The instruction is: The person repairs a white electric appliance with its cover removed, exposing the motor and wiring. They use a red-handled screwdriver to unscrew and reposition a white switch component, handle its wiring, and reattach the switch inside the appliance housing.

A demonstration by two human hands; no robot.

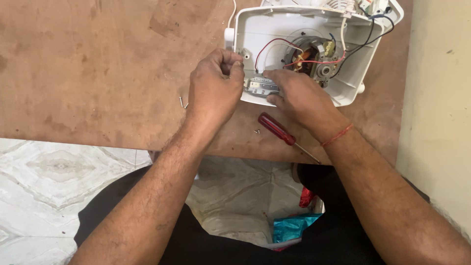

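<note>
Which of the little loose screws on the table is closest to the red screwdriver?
The single screw lying just left of the red screwdriver handle, near the table's front edge. The other two screws lie together farther away, left of the left hand.

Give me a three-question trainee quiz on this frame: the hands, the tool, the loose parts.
1. True or false: the red-handled screwdriver is held in the right hand.
2. Which hand is at the near-left rim of the open white housing: the left hand or the right?
3. Where do the loose screws lie?
A. inside the housing
B. on the brown tabletop, left of the left hand
C. on the tiled floor

Key:
1. False; it lies on the tabletop below the right hand.
2. The left hand.
3. B
</note>
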